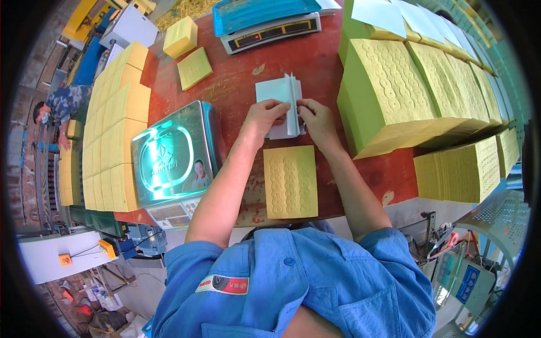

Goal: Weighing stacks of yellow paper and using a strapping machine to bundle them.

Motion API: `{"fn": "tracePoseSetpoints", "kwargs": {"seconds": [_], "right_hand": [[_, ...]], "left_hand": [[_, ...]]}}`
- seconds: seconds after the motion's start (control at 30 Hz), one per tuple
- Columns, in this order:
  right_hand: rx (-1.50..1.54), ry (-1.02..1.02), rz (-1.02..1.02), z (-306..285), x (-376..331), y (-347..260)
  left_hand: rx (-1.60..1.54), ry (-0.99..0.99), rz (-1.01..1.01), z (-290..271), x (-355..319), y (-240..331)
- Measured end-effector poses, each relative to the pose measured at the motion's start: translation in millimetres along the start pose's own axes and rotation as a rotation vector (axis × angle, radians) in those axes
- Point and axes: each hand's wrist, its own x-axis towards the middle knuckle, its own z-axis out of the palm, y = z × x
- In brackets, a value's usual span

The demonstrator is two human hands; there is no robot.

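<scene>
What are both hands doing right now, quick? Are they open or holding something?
Left hand: closed, fingers pinching at the pale paper sheets.
Right hand: closed, fingers pinching at the same sheets from the other side.

I find the scale (147,179) topped in smooth, highly glossy metal. Right of the scale, my fingers (276,105) hold pale sheets (292,121) of smooth, matt paper. Right of the scale and nearer me, a yellow pad (291,183): matt paper, embossed, rough in relief. Left of the scale, yellow blocks (112,132): matt paper. Beyond the scale to the right, a blue tray (265,9): smooth, glossy plastic. Beneath the scale, the counter (242,73): painted, scuffed. My shirt (270,265): matt, creased cloth.
</scene>
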Motion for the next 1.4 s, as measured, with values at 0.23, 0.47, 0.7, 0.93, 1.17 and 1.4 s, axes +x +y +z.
{"fn": "tracePoseSetpoints", "kwargs": {"seconds": [0.23,0.47,0.7,0.93,1.17,1.4], "right_hand": [[-0.125,0.198,-0.120,0.6,-2.9,2.8],[-0.274,0.231,-0.104,5.9,-2.7,-4.3],[-0.350,0.296,-0.194,9.1,-6.2,-17.5],[-0.370,0.437,-0.738,16.9,-71.5,-114.9],[-0.337,0.687,-0.685,-37.3,-172.0,-125.5],[-0.024,0.691,-0.122,-134.6,-204.4,-1.3]], "left_hand": [[-0.002,0.063,0.037,-2.0,2.8,-15.4],[-0.054,0.108,0.104,1.4,-0.5,-11.8],[0.053,0.163,0.285,11.5,-20.2,2.0],[0.076,0.161,0.730,20.7,-104.5,67.9],[0.062,-0.164,0.772,33.2,-162.2,126.0],[-0.435,-0.431,0.277,112.8,-81.7,176.0]]}}
